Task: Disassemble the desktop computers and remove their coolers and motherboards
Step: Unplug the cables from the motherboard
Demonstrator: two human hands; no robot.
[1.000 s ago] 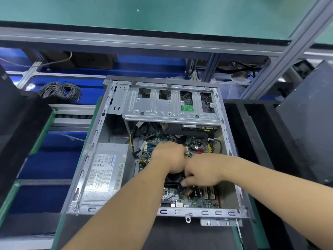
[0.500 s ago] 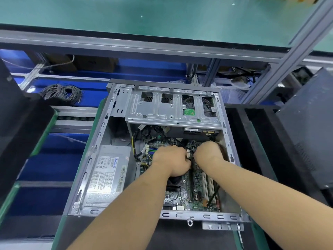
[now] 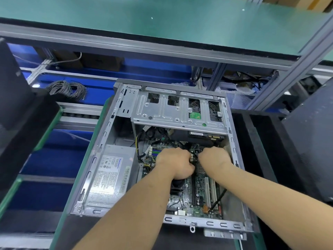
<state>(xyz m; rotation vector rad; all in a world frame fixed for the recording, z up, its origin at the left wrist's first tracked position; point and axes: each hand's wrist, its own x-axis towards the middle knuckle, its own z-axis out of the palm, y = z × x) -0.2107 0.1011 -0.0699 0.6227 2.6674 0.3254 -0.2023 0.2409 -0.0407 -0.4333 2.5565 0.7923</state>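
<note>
Right hand shifted up-right; drive cage overhangs motherboard.

Cooler mostly under left hand; both hands' fingertips out of sight.

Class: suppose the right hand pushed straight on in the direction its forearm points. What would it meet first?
Probably the black cables and motherboard beneath the right hand, then the drive under the metal cage; depth is unclear.

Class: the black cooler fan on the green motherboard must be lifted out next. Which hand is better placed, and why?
Left, probably. The left hand sits directly above the black cooler fan, while the right hand is further right, over the green motherboard near black cables.
</note>
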